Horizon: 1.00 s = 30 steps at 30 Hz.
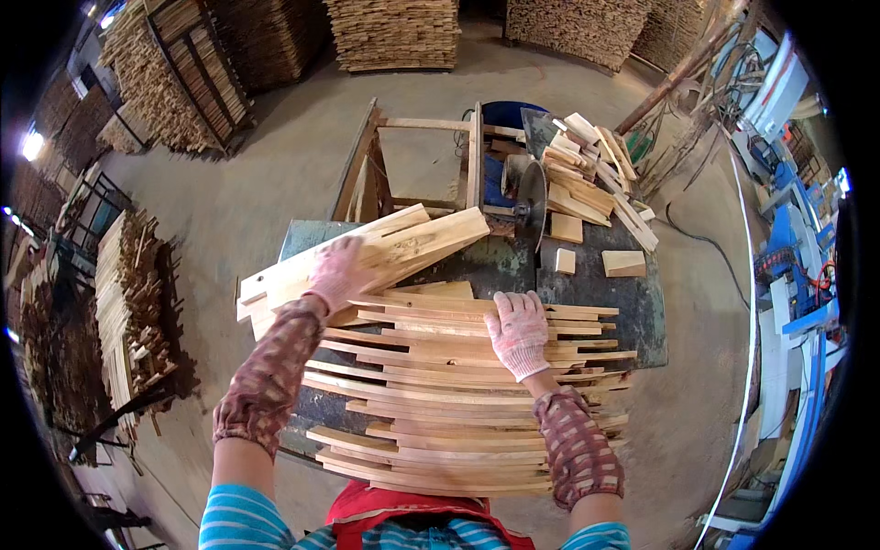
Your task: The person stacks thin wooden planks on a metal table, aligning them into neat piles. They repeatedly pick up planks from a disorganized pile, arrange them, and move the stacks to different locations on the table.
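My left hand [341, 272], in a pink work glove, is closed on a thick wooden board [431, 240] among several boards lying at a slant on the dark saw table. Its fingers reach toward the far edge and are slightly blurred. My right hand [518, 332], gloved the same way, rests palm down on a row of narrow wooden strips [440, 385], fingers stretched toward the farthest strip. The strips lie side by side toward my body, their ends uneven. Beyond my right hand stands a round saw blade [530, 205], upright and apart from both hands.
Wood offcuts [587, 174] are heaped on the table [632, 316] right of the blade, with a small block [566, 262] nearer. A wooden frame [417, 124] stands behind the table. Stacked lumber [394, 32] lines the back, and blue-and-white machinery [788, 302] stands at right.
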Available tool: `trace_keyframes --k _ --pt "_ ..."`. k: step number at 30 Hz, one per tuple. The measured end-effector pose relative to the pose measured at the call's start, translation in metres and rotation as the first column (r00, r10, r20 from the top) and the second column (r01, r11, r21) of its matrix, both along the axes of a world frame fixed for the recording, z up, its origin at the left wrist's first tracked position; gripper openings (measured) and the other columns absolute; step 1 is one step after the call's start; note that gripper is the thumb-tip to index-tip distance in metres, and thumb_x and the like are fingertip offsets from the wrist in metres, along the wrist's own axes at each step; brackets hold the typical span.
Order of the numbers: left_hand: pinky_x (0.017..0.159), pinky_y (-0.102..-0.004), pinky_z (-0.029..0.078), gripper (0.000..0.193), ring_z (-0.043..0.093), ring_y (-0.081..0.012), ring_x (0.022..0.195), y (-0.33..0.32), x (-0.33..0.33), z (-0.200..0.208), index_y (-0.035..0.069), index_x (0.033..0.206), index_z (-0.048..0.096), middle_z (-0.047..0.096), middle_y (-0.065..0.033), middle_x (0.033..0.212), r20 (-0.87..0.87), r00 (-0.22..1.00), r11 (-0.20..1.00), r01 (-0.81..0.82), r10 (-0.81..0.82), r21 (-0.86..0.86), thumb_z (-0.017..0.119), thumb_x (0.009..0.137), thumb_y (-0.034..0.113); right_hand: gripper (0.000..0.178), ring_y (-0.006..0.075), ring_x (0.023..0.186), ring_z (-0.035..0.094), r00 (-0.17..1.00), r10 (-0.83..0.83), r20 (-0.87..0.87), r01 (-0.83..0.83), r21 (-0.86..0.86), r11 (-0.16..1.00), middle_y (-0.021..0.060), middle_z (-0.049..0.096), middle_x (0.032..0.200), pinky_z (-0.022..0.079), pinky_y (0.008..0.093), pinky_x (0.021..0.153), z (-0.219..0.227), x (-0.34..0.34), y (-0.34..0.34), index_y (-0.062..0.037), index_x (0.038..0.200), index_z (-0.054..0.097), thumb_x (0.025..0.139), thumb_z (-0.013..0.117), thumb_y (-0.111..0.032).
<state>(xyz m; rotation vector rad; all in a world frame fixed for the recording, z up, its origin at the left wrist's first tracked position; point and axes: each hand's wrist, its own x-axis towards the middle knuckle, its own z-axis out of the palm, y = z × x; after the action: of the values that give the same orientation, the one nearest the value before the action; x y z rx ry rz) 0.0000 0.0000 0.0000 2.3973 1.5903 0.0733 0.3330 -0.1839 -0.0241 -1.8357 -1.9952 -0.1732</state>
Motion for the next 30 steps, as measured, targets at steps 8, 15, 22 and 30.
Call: trace_keyframes --k 8,15,22,30 --pt "0.105 -0.0482 0.045 0.074 0.055 -0.0394 0.125 -0.007 -0.011 0.019 0.01 0.137 0.055 0.057 -0.0198 0.135 0.006 0.991 0.984 -0.129 0.131 -0.124 0.084 0.075 0.038 0.037 0.0304 0.111 0.057 1.0 0.015 0.022 -0.016 0.032 0.999 0.0108 0.063 0.113 0.037 0.0508 0.111 0.006 0.014 -0.002 -0.0057 0.119 0.06 0.093 0.061 -0.032" --pt "0.088 -0.0358 0.053 0.041 0.07 -0.027 0.096 0.015 -0.006 0.037 0.002 0.109 0.071 0.072 -0.0164 0.096 0.322 0.937 0.975 -0.072 0.139 -0.211 0.081 0.076 0.026 0.039 0.0306 0.11 0.057 1.0 0.019 0.023 -0.019 0.019 1.0 0.0109 0.063 0.113 0.037 0.0505 0.11 0.004 0.012 -0.002 -0.0062 0.12 0.058 0.093 0.061 -0.034" --pt "0.092 -0.0345 0.05 0.04 0.067 -0.0259 0.1 0.026 0.105 0.052 0.002 0.119 0.069 0.072 -0.0157 0.107 0.351 0.933 0.928 0.198 -0.079 -0.316 0.072 0.089 0.027 0.038 0.0303 0.104 0.056 0.999 0.019 0.025 -0.02 0.012 1.0 0.0101 0.06 0.104 0.037 0.0495 0.108 0.008 0.014 -0.002 -0.0078 0.117 0.056 0.093 0.06 -0.037" --pt "0.086 -0.0407 0.053 0.038 0.069 -0.0305 0.097 0.005 0.254 0.01 0.008 0.109 0.074 0.074 -0.0144 0.1 0.245 0.908 0.857 0.407 -0.341 -0.315 0.064 0.089 0.038 0.04 0.0333 0.112 0.058 0.998 -0.041 0.05 0.041 -0.007 0.999 0.0157 0.064 0.111 0.037 0.0521 0.11 0.0 0.016 -0.005 -0.005 0.116 0.058 0.095 0.058 -0.039"
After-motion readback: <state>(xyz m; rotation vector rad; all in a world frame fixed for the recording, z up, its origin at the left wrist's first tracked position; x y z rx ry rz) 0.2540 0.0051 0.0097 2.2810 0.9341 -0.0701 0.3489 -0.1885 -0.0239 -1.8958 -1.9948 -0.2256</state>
